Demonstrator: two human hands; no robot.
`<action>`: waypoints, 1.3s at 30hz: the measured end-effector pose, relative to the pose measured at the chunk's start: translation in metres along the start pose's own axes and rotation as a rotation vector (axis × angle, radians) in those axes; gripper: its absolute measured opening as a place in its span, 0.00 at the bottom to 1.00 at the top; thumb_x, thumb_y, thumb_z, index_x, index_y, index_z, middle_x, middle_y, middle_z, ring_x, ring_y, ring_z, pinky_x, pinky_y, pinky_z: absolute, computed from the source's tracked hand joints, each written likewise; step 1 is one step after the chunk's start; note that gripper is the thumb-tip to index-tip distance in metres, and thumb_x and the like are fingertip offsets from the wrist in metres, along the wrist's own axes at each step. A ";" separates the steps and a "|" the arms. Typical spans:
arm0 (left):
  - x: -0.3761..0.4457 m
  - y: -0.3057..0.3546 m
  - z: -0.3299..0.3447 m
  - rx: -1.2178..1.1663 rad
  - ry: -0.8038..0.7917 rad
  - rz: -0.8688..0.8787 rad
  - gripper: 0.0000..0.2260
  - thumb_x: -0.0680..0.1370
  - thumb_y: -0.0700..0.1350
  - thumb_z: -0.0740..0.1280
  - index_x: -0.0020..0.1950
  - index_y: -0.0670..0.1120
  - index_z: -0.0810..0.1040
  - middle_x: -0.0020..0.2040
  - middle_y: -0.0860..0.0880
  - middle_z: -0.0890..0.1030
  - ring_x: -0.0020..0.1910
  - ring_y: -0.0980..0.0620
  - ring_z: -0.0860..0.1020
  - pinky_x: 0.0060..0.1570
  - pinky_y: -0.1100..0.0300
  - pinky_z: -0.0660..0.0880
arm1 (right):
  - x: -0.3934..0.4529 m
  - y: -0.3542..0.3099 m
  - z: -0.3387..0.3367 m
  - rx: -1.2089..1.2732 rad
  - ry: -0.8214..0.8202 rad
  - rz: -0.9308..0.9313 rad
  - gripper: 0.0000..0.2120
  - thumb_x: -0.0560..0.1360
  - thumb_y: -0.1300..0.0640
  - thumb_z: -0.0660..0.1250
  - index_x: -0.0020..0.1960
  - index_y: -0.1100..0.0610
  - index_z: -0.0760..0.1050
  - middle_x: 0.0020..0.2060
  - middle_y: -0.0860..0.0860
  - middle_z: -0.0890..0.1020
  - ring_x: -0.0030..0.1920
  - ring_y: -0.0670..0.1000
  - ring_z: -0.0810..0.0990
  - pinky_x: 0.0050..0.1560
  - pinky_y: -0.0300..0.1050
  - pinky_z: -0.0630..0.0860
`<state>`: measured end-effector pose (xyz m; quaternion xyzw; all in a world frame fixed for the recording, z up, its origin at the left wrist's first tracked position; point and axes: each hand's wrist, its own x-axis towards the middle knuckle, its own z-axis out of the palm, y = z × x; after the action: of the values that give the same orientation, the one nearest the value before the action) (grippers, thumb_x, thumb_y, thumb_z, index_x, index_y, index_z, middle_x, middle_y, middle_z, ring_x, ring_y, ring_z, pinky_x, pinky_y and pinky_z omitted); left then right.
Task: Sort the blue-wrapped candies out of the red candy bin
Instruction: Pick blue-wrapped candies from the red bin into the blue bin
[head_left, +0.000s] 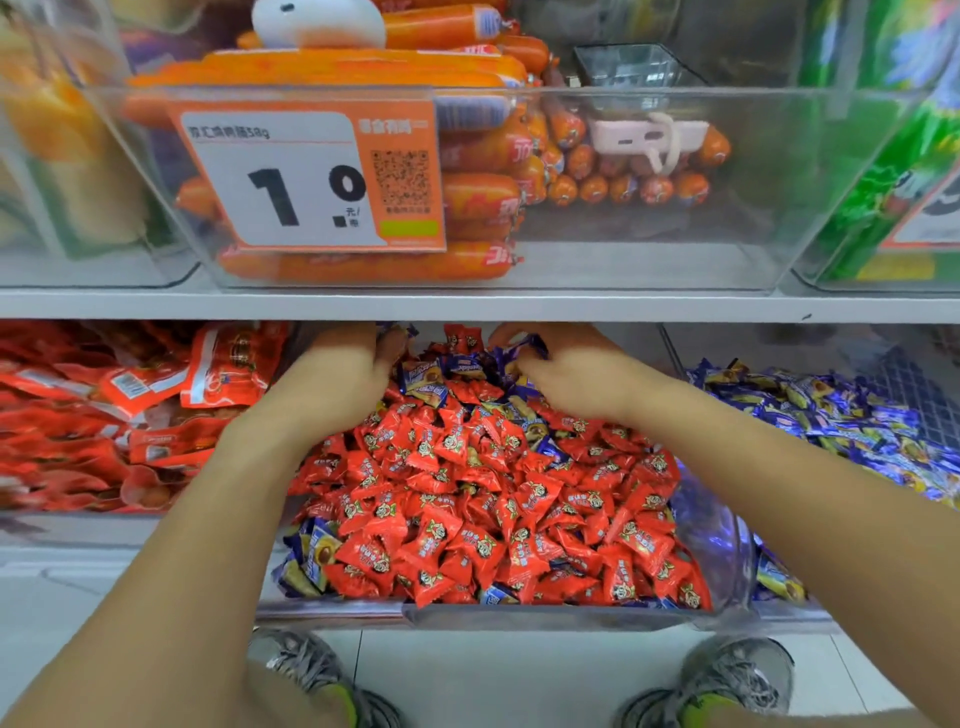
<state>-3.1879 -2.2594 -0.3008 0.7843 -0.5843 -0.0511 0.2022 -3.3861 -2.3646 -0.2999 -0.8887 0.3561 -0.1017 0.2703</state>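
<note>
A clear bin (519, 616) on the lower shelf is heaped with red-wrapped candies (467, 499). Blue-wrapped candies (431, 379) lie mixed in at the back of the heap, and a few more blue ones (306, 561) sit at the front left corner. My left hand (337, 374) reaches deep to the back left of the pile, fingers curled down into the candies; what they hold is hidden. My right hand (566, 374) is at the back right, its fingers curled round a clump of blue-wrapped candies (524, 348).
To the right stands a clear bin of blue-wrapped candies (831, 421). Left of the red bin lie red snack packets (119, 415). The shelf edge (467, 306) hangs low over my hands, carrying a bin of orange sausages (483, 192) with a price tag (306, 176). My shoes (737, 675) are on the floor.
</note>
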 end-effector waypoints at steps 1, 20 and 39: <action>0.001 0.003 0.003 0.019 -0.009 0.001 0.14 0.83 0.42 0.58 0.65 0.36 0.72 0.60 0.33 0.76 0.59 0.34 0.73 0.57 0.49 0.69 | 0.003 0.000 0.000 0.013 -0.005 0.062 0.15 0.81 0.61 0.55 0.65 0.55 0.74 0.52 0.56 0.81 0.45 0.52 0.79 0.43 0.41 0.74; 0.008 0.000 0.024 -0.078 -0.051 -0.036 0.13 0.79 0.48 0.68 0.60 0.43 0.74 0.55 0.44 0.76 0.55 0.45 0.74 0.45 0.60 0.64 | 0.033 0.026 0.010 -0.163 -0.144 0.089 0.20 0.75 0.51 0.72 0.66 0.49 0.73 0.62 0.50 0.79 0.61 0.54 0.76 0.53 0.39 0.71; -0.057 0.072 0.035 -0.728 -0.394 0.109 0.12 0.75 0.52 0.73 0.49 0.46 0.78 0.42 0.47 0.83 0.40 0.58 0.77 0.44 0.57 0.74 | -0.096 -0.005 0.004 1.000 0.145 0.154 0.04 0.80 0.58 0.65 0.55 0.55 0.74 0.27 0.52 0.75 0.25 0.48 0.70 0.23 0.40 0.68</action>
<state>-3.2817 -2.2316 -0.3144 0.6049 -0.5963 -0.3924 0.3529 -3.4513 -2.2943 -0.2997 -0.6124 0.3462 -0.3010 0.6438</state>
